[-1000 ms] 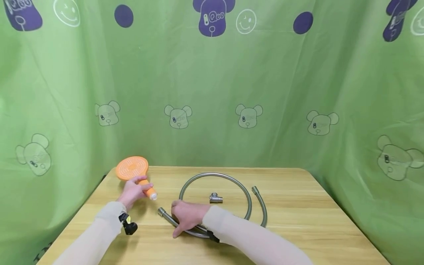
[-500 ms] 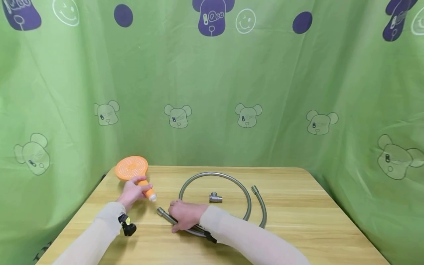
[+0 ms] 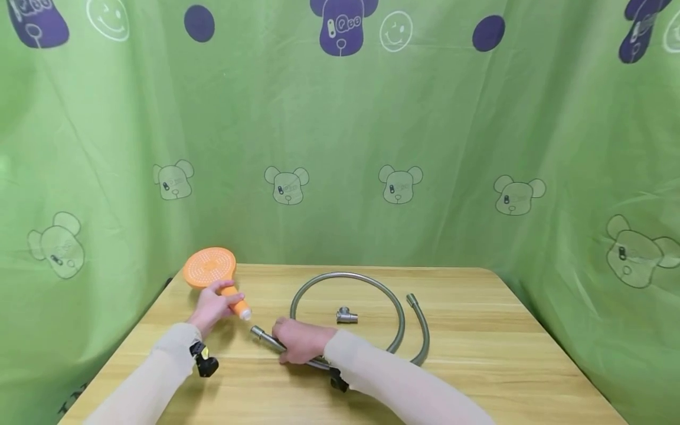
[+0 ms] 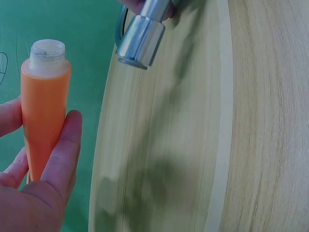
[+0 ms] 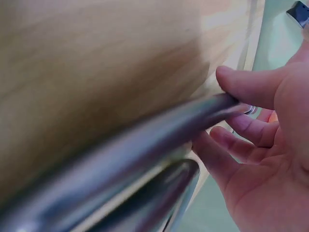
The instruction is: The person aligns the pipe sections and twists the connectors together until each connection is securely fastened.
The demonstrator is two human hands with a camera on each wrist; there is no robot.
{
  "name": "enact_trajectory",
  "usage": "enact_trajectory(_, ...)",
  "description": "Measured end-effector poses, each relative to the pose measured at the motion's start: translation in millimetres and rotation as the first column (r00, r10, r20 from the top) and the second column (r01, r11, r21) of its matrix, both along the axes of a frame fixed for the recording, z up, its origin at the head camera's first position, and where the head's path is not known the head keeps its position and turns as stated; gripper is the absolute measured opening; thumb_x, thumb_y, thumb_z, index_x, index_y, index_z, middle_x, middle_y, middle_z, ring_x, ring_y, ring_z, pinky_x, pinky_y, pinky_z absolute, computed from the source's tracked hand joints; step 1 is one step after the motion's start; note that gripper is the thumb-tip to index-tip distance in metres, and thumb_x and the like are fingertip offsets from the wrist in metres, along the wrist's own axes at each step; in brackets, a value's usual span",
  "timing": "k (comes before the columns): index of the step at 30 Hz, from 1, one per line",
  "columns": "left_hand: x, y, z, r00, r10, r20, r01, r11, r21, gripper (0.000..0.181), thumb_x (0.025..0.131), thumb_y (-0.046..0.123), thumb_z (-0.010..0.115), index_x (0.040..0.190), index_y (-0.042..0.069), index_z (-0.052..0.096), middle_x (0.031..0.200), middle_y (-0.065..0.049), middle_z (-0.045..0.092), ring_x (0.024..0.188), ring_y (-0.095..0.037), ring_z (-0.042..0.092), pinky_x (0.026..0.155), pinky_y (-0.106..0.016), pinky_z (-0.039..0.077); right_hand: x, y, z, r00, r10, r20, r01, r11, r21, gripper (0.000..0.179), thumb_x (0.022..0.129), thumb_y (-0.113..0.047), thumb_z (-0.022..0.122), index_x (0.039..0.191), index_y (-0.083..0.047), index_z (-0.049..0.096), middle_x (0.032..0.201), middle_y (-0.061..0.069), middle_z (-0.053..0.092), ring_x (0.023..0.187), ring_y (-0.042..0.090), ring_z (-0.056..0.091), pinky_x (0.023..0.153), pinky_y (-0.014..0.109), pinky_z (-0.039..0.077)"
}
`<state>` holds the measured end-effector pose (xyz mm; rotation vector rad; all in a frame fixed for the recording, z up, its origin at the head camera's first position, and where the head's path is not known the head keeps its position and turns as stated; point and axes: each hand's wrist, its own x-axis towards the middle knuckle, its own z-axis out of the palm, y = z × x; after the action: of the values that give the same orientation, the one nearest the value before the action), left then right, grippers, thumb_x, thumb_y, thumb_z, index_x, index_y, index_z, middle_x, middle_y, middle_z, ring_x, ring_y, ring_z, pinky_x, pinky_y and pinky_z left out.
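Note:
My left hand (image 3: 212, 307) grips the handle of an orange shower head (image 3: 210, 268), its round perforated face turned up. The handle's clear threaded end (image 4: 48, 50) points toward the hose. My right hand (image 3: 301, 340) pinches a grey metal shower hose (image 5: 145, 140) between thumb and fingers, a little behind its end. That hose's shiny connector (image 4: 142, 42) sticks out past the fingers, a short gap from the handle's threaded end. The rest of the hose loops over the table behind the right hand, partly hidden by the forearm.
A small chrome tee fitting (image 3: 346, 316) lies inside the hose loop. The hose's other end (image 3: 411, 300) curves up on the right side of the wooden table (image 3: 504, 354). Green printed curtains (image 3: 340, 230) stand behind the table and at both sides.
My right hand has closed its thumb around the hose and lifted the end slightly, toward the shower head. The left hand stays nearly still with the shower head.

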<state>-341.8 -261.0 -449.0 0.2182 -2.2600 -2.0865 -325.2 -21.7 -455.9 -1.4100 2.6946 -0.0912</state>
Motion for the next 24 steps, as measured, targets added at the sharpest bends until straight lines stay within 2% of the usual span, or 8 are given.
enact_trajectory(5,-0.4,-2.4,0.8,1.000,0.013,0.000,-0.013,1.000,-0.019,0.064,0.092,0.002,0.069,0.148,-0.004,0.037,0.138,-0.031,0.044,0.091,-0.019,0.066,0.080,-0.027,0.061,-2.8,1.7,-2.6,1.000,-0.012,0.026,0.013,0.999,-0.044,0.027,0.083,-0.019,0.081,0.099,-0.011,0.061,0.089,-0.006,0.050,0.080,0.004,0.047,0.067,0.013,0.044)
enact_trajectory(14,0.1,-5.3,0.4,1.000,0.028,-0.012,-0.028,1.000,-0.010,0.065,0.091,0.001,0.069,0.147,-0.005,0.037,0.137,-0.032,0.044,0.090,-0.018,0.066,0.082,-0.030,0.061,1.7,6.6,0.8,0.982,-0.055,0.180,0.084,0.984,-0.160,0.019,0.085,-0.008,0.076,0.096,-0.010,0.060,0.082,-0.006,0.051,0.071,0.005,0.047,0.061,0.017,0.046)
enact_trajectory(16,-0.5,-5.6,-0.3,1.000,0.030,-0.008,-0.031,0.999,-0.015,0.065,0.092,0.001,0.069,0.148,-0.005,0.036,0.137,-0.031,0.044,0.091,-0.019,0.065,0.083,-0.031,0.061,2.3,7.9,1.3,0.975,-0.060,0.215,0.101,0.977,-0.187,0.021,0.085,-0.005,0.074,0.102,-0.008,0.062,0.082,-0.006,0.053,0.070,0.005,0.049,0.062,0.017,0.047)
enact_trajectory(21,-1.1,-6.5,-1.8,0.999,0.037,0.000,-0.037,0.999,-0.031,0.066,0.093,0.004,0.069,0.149,-0.003,0.036,0.137,-0.030,0.044,0.094,-0.021,0.065,0.083,-0.030,0.060,1.6,9.4,3.5,0.958,-0.071,0.277,0.152,0.947,-0.283,0.043,0.082,0.005,0.068,0.124,-0.004,0.061,0.092,0.001,0.062,0.074,0.006,0.052,0.068,0.018,0.049)
enact_trajectory(24,-0.7,-6.0,-2.0,0.999,0.041,-0.006,-0.041,0.999,-0.030,0.066,0.092,0.004,0.069,0.149,-0.003,0.036,0.137,-0.030,0.044,0.093,-0.021,0.065,0.081,-0.029,0.060,0.9,9.4,4.5,0.950,-0.080,0.301,0.181,0.928,-0.326,0.049,0.082,0.008,0.066,0.130,-0.003,0.058,0.097,0.005,0.065,0.074,0.007,0.054,0.069,0.018,0.050)
